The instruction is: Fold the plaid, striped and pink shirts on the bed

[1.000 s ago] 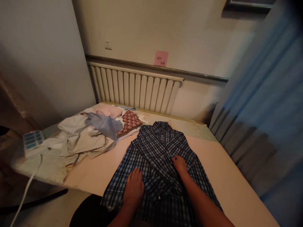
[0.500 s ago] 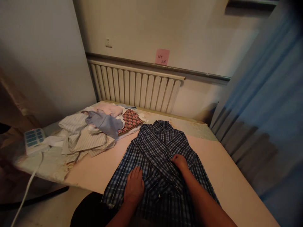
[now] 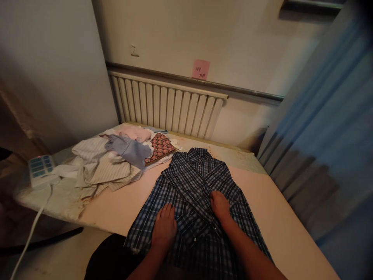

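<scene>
A dark blue plaid shirt (image 3: 201, 182) lies front up on the table, collar away from me and its sleeves folded across the body. My left hand (image 3: 164, 225) rests palm down on the shirt's left side, fingers stretched out and together. On the crossed sleeves lies my right hand (image 3: 220, 204), palm down with its fingers slightly bent. No fabric shows gripped in either hand. The shirt's lower end runs under my forearms and is partly hidden.
Crumpled clothes (image 3: 113, 159) are heaped at the left of the table (image 3: 262, 202), beside a red patterned piece (image 3: 161, 147). A power strip (image 3: 42, 169) with a white cord sits at the left edge. Behind stands a radiator (image 3: 169, 103); a blue curtain (image 3: 320, 136) hangs at right.
My right hand has gone from a pinch at the sleeve to lying palm down on it. The left hand and the shirt stay nearly where they were.
</scene>
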{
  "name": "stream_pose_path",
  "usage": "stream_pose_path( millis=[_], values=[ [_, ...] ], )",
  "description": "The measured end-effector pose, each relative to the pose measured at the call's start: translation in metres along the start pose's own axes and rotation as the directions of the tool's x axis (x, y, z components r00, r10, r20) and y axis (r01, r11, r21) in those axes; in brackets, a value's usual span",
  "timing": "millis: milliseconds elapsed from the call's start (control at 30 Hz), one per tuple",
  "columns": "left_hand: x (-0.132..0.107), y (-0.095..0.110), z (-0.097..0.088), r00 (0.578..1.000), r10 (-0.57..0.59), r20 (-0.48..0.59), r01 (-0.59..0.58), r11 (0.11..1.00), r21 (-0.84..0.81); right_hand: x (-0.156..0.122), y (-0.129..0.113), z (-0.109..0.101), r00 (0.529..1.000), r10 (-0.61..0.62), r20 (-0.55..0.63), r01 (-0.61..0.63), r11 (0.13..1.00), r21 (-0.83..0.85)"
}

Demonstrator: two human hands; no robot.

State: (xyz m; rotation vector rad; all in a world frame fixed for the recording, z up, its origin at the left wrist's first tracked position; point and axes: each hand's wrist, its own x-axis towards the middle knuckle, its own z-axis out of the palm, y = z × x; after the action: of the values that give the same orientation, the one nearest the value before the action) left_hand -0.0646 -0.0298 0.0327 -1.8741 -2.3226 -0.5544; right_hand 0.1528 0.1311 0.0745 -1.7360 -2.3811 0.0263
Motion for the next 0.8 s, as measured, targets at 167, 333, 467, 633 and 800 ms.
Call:
stream_pose_path(
  millis=[167,333,467,633,800],
  values=[
    [0.0,0.0,0.002,1.0,-0.001,0.013,0.001,1.0,-0.013,-0.002,0.0,0.003,1.0,-0.007,0.012,0.007,1.0,-0.007],
    [0.0,-0.001,0.006,1.0,-0.006,0.006,0.006,1.0,-0.02,0.004,0.004,0.011,0.997,0.07,0.044,-0.071,0.997,0.009],
    [0.0,-0.001,0.005,1.0,0.0,-0.015,0.0,1.0,-0.008,0.008,0.009,0.016,0.987,0.14,0.077,-0.144,0.989,0.039],
    [0.0,0.0,0.001,1.0,0.007,-0.012,-0.008,1.0,-0.013,0.012,0.012,0.018,0.964,0.232,0.126,-0.244,0.966,0.088],
    [0.0,0.0,0.001,1.0,-0.002,0.005,0.003,1.0,-0.015,0.017,0.012,0.017,0.95,0.274,0.151,-0.293,0.949,0.119]
  ],
)
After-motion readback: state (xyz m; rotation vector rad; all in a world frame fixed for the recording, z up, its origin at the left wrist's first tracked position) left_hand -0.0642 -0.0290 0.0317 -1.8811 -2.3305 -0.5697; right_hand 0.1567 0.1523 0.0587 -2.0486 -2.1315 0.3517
